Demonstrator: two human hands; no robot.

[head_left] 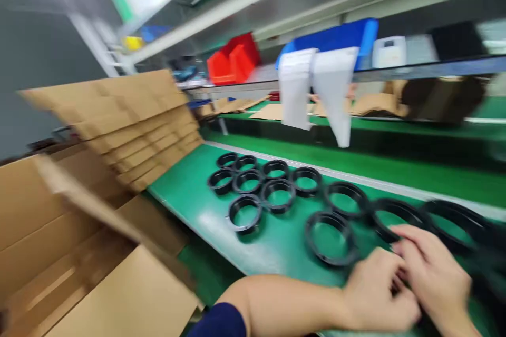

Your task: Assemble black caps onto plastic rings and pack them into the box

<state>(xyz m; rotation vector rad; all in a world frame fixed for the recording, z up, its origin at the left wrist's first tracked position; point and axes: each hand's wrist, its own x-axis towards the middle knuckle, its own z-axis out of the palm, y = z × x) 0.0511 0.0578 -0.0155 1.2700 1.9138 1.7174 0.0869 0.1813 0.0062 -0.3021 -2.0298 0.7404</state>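
Several black rings (245, 214) lie on the green table (205, 216), spread from its far left part to the right edge of the view. My left hand (381, 289) reaches in from the bottom, fingers curled, just below the nearest rings. Right beside it, my right hand (432, 274) has its fingers bent together, and its fingertips touch or nearly touch my left hand. Motion blur and the fingers hide whatever lies between the two hands. One ring (331, 238) is close to my left hand, with more rings behind my right hand.
At the left is an open cardboard box (130, 295), with stacked cardboard sheets (146, 131) behind it. A shelf (427, 69) beyond the table bears a red bin (235, 63) and a blue bin (336, 39); white papers (296, 89) hang from its edge.
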